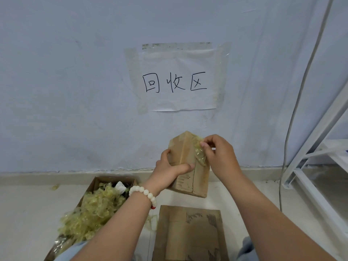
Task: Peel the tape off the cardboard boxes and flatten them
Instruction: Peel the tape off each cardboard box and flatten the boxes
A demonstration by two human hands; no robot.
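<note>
One risk noted: the yellowed tape [199, 155] looks brittle and may tear short, or strip the paper face, if pulled steeply off the cardboard box [185, 147], which is held upright in the air, above the floor [28, 213] and beyond the flattened cardboard [188, 234]. The left hand [168, 169] clamps the box's left side, one digit across its near face; the right hand [219, 154] pinches loosened tape at the upper right edge.
</note>
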